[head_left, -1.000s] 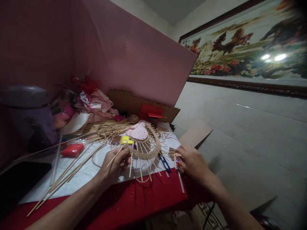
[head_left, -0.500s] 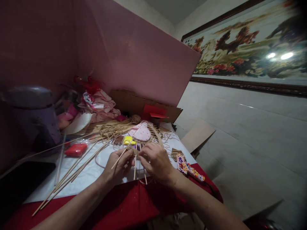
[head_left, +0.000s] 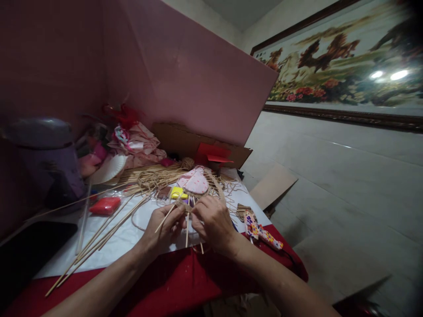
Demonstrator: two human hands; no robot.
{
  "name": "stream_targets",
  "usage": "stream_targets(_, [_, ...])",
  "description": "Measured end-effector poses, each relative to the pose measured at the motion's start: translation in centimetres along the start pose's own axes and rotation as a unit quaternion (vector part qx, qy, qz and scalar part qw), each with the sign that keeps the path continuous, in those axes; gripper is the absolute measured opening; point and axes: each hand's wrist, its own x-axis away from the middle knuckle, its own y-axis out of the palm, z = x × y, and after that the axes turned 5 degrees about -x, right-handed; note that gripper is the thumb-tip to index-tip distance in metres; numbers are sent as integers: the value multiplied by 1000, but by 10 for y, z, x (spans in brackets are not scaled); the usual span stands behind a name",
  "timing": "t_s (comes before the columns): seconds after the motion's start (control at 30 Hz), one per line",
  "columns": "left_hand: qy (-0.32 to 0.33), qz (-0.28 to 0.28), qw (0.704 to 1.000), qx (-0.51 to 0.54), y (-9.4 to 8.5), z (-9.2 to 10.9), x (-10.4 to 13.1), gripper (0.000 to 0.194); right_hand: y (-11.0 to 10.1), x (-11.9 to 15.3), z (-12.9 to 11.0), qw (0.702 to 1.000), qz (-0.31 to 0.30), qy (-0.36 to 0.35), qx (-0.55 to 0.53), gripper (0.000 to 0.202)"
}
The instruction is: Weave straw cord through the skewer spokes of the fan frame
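- So the frame of sticks and twine (head_left: 187, 208) sits about mid-table, right by the near edge, with both hands on its near side.
- Left hand (head_left: 168, 223): fingers curled shut around the left part of the twine band, with one thin stick poking out over them towards the near left.
- Right hand (head_left: 213, 222): fingers bent, thumb and fingertips pinching the band just right of the other hand. Can't tell if there's a loose strand in there too, it's too small.
- A couple of stick ends show below the hands, pointing at the near edge.
- Far side of the frame has a pink dotted pad (head_left: 197, 182).
- Just left of the pad there's a yellow packet (head_left: 177, 193), and a red packet (head_left: 105, 206) lies well off to the left.
- Long loose sticks (head_left: 95, 244) run out towards the near left, and a big stick pile (head_left: 165, 172) lies further back with a ball of twine (head_left: 187, 164) at its far side.
- Over on the right, what looks like a flowery glue gun (head_left: 266, 235) lies near the table edge, well apart from the left hand.
- White sheet (head_left: 122, 231) underneath, red cloth (head_left: 165, 281) showing along the near side.
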Motion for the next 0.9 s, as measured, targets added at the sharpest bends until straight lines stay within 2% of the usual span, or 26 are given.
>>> stream_targets(0.3, [6, -25, 999, -41, 1, 7, 5, 25, -1, 3, 0, 999, 10, 14, -42, 8])
stream_targets(0.6, [-6, 4, 1000, -16, -1, 0, 1, 22, 1, 2, -2, 999, -8, 20, -29, 10])
stream_targets(0.9, [7, -16, 999, -35, 0, 4, 4, 22, 10, 3, 2, 999, 38, 10, -35, 7])
